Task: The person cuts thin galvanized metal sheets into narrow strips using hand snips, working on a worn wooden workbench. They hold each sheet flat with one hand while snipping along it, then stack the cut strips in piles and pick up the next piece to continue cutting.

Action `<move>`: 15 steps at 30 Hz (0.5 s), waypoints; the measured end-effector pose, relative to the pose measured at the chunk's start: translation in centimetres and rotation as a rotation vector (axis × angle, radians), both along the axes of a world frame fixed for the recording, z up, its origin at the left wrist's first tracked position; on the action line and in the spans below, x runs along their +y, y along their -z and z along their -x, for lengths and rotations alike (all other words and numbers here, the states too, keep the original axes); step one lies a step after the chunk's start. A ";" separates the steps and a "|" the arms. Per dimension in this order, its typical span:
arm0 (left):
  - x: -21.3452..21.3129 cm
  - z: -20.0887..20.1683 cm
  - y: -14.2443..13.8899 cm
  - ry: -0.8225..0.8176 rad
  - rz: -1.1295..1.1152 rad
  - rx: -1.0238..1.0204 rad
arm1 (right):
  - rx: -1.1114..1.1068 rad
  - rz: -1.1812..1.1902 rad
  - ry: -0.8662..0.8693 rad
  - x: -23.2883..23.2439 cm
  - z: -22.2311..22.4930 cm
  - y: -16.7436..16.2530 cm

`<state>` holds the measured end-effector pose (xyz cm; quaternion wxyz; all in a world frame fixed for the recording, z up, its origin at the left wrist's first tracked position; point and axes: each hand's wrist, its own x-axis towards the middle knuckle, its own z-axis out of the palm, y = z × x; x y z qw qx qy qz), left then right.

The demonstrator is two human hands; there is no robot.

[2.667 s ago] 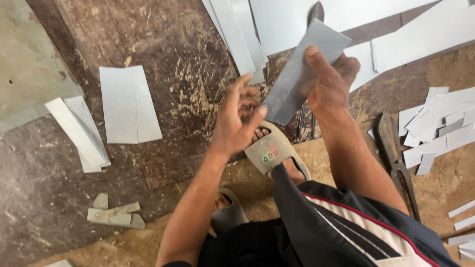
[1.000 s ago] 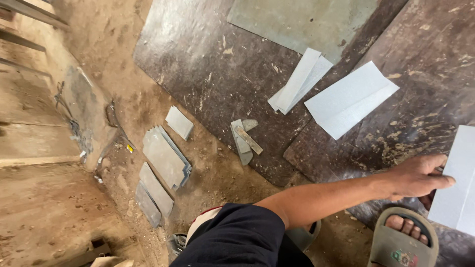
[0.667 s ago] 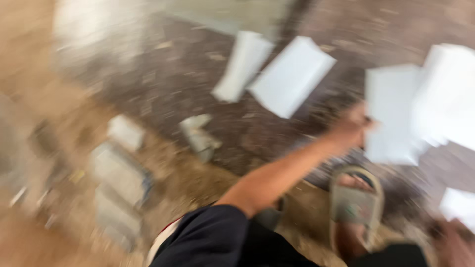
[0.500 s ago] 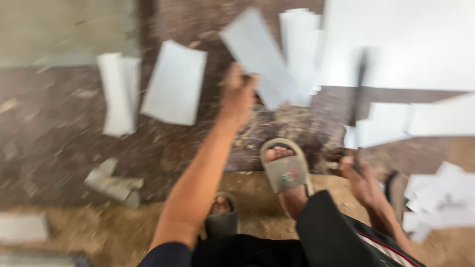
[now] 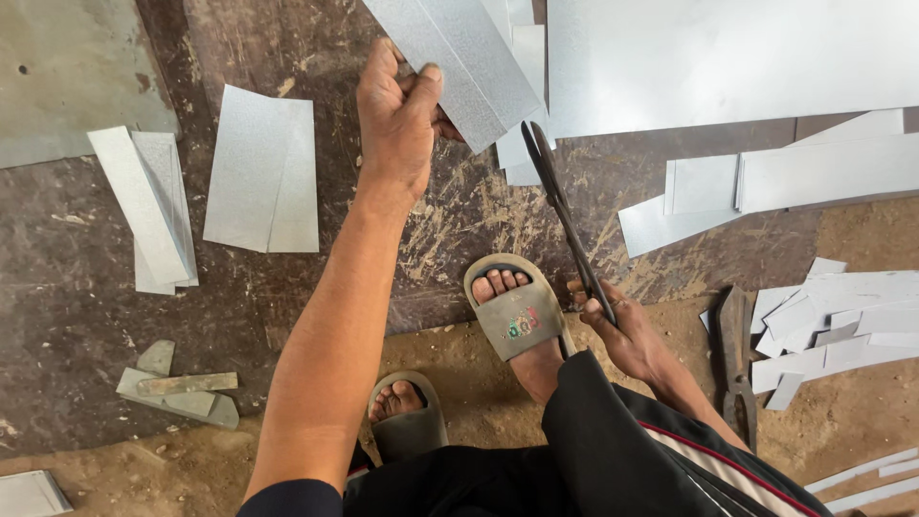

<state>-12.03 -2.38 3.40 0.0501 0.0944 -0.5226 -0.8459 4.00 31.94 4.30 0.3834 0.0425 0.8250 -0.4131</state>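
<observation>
My left hand (image 5: 397, 120) grips the near corner of a grey sheet-metal strip (image 5: 464, 57) that slants up toward the top edge. My right hand (image 5: 622, 325) holds the handles of long dark metal shears (image 5: 565, 220); their blades point up and away, tips close to the strip's lower edge. The blades look nearly shut. My sandalled right foot (image 5: 517, 316) rests on the dark scratched board (image 5: 459, 220) between both hands.
A large metal sheet (image 5: 728, 57) lies at top right. Cut pieces (image 5: 263, 172) and folded strips (image 5: 144, 206) lie left, offcuts (image 5: 177, 388) lower left, a pile of scraps (image 5: 842, 321) right. A second tool (image 5: 735, 354) lies on the dirt by my right knee.
The view swung from the left side of the floor back to the board. My left hand now holds a metal strip, and my right hand has picked up the shears.
</observation>
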 end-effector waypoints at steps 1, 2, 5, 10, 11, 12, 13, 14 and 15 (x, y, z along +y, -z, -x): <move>-0.1 0.1 -0.1 -0.010 0.017 0.022 | 0.007 -0.010 -0.014 0.1 0.1 0.0; -0.1 0.1 -0.1 -0.018 0.032 0.045 | 0.014 -0.021 -0.028 0.1 0.1 0.0; 0.4 0.1 -0.1 0.015 0.170 0.086 | 0.071 -0.038 -0.088 -0.1 0.3 -0.2; 1.8 -0.9 0.0 0.068 0.164 0.077 | 0.037 0.042 -0.007 -1.2 0.4 -0.5; 1.9 -1.0 -0.1 0.069 0.151 0.082 | 0.039 0.057 -0.004 -1.4 0.4 -0.6; 2.0 -1.0 -0.1 0.071 0.156 0.069 | 0.043 0.038 -0.022 -1.4 0.5 -0.8; 2.1 -1.0 -0.2 0.070 0.162 0.054 | 0.046 0.021 -0.045 -1.5 0.6 -1.0; 2.1 -1.0 -0.3 0.070 0.169 0.039 | 0.049 0.004 -0.066 -1.5 0.7 -1.2; 2.2 -1.0 -0.3 0.065 0.204 0.082 | 0.063 0.025 -0.086 -1.5 0.8 -1.4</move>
